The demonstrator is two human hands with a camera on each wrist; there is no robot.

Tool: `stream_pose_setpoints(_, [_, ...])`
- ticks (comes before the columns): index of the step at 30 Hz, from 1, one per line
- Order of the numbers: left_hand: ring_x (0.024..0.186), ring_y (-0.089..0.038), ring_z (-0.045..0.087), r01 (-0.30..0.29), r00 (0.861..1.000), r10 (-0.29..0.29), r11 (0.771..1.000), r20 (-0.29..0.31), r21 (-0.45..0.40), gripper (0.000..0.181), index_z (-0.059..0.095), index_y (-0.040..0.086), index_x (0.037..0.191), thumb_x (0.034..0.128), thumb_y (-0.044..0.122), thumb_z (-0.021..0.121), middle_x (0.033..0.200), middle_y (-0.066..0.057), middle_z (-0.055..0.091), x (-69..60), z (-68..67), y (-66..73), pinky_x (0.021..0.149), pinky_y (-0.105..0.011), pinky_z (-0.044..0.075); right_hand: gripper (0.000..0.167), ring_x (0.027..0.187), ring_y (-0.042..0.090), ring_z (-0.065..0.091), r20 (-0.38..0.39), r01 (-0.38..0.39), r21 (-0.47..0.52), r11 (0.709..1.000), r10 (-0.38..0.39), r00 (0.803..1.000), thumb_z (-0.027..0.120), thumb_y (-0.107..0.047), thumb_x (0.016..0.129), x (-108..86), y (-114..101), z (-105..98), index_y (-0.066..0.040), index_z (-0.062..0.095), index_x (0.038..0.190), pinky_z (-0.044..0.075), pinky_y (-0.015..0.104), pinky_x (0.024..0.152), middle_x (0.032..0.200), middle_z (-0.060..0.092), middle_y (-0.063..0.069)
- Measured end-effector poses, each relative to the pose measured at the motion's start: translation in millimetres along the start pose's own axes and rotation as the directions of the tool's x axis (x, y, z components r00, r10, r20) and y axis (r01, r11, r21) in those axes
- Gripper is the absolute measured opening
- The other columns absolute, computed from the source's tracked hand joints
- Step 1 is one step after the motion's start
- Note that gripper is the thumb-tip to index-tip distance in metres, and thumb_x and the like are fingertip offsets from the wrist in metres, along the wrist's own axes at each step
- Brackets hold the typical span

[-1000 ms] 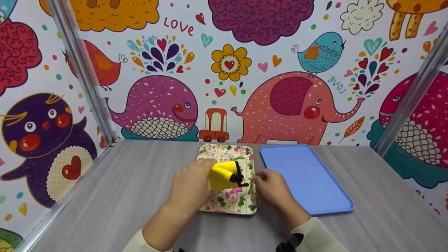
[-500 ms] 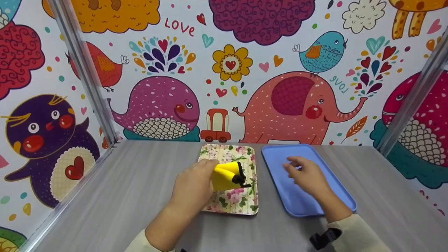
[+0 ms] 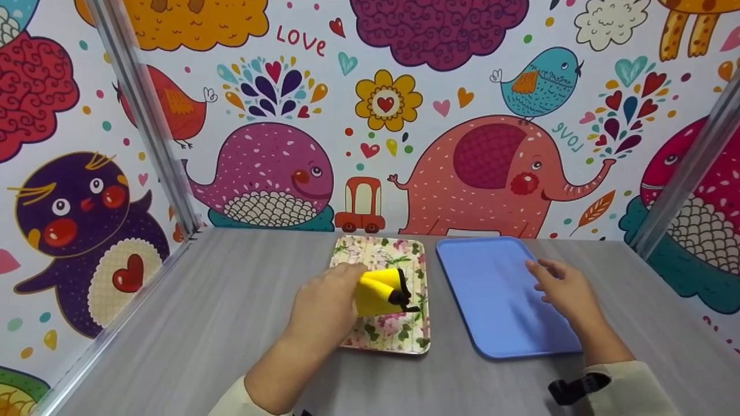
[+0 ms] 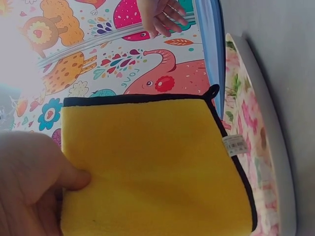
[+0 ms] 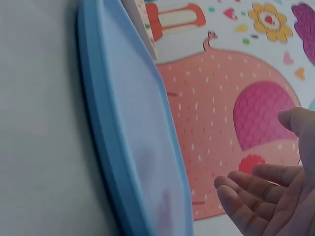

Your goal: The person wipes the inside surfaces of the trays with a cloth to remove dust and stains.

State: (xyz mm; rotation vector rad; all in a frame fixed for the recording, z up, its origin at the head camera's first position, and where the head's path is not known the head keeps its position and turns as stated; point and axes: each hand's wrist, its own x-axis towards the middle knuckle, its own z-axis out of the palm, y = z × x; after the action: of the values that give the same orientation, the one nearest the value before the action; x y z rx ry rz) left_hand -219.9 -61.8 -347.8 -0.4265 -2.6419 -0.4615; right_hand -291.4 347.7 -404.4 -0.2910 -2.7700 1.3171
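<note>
In the head view my left hand [image 3: 325, 306] pinches a folded yellow cloth [image 3: 376, 294] with black edging, above the flowered tray [image 3: 399, 341]. The left wrist view shows the cloth [image 4: 152, 162] hanging from thumb and fingers, a small white label on its black edge and a loop at one corner. My right hand [image 3: 566, 292] is over the right part of the blue tray [image 3: 491, 294], holding nothing. Its fingers are relaxed and apart in the right wrist view, where the hand [image 5: 275, 191] is off the blue tray [image 5: 142, 123].
Both trays lie side by side on a grey table [image 3: 243, 289], a narrow gap between them. Behind stands a wall [image 3: 428, 173] printed with cartoon animals, with metal posts at the left and right corners.
My right hand has left the flowered tray's right edge and moved right, over the blue tray. My left hand keeps its hold on the cloth in nearly the same place.
</note>
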Motion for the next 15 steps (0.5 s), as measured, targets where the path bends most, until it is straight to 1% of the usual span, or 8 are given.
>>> stream_pose_setpoints(4, [0.102, -0.028, 0.074, -0.002, 1.000, 0.001, 1.000, 0.014, 0.010, 0.042, 0.072, 0.010, 0.126, 0.0858, 0.011, 0.084, 0.118, -0.010, 0.076, 0.0, 0.8, 0.4, 0.092, -0.046, 0.063, 0.103, 0.135, 0.045, 0.056, 0.009, -0.058, 0.018, 0.998, 0.058, 0.998, 0.043, -0.080, 0.094, 4.3, 12, -8, -0.006, 0.029, 0.163, 0.056, 0.051, 0.105, 0.158, 0.042, 0.029])
stream_pose_setpoints(9, [0.104, -0.028, 0.074, 0.000, 1.000, -0.001, 1.000, 0.021, 0.013, 0.040, 0.072, 0.011, 0.126, 0.0880, 0.010, 0.082, 0.119, -0.009, 0.076, 1.1, 1.3, 1.2, 0.092, -0.047, 0.063, 0.106, 0.138, 0.046, 0.053, 0.007, -0.122, 0.011, 0.992, 0.122, 0.992, 0.040, -0.085, 0.091, 7.4, 24, -20, -0.009, 0.027, 0.164, 0.055, 0.052, 0.106, 0.163, 0.035, 0.029])
stream_pose_setpoints(12, [0.103, -0.028, 0.074, -0.021, 1.000, 0.021, 1.000, 0.002, 0.014, 0.036, 0.073, 0.010, 0.123, 0.0883, 0.010, 0.081, 0.117, -0.010, 0.076, 1.3, 2.3, 0.9, 0.090, -0.046, 0.064, 0.105, 0.137, 0.046, 0.053, 0.002, -0.147, 0.008, 0.989, 0.147, 0.989, 0.039, -0.084, 0.092, 8.4, 32, -26, -0.008, 0.027, 0.164, 0.055, 0.052, 0.106, 0.162, 0.036, 0.030])
stream_pose_setpoints(15, [0.101, -0.027, 0.075, -0.045, 0.999, 0.046, 0.999, -0.029, 0.020, 0.033, 0.074, 0.009, 0.120, 0.0879, 0.009, 0.081, 0.114, -0.010, 0.077, 0.5, 3.2, 0.3, 0.087, -0.046, 0.065, 0.102, 0.135, 0.044, 0.053, -0.007, -0.173, 0.036, 0.984, 0.173, 0.985, 0.040, -0.081, 0.094, 9.9, 39, -30, -0.008, 0.028, 0.164, 0.053, 0.054, 0.108, 0.160, 0.039, 0.029])
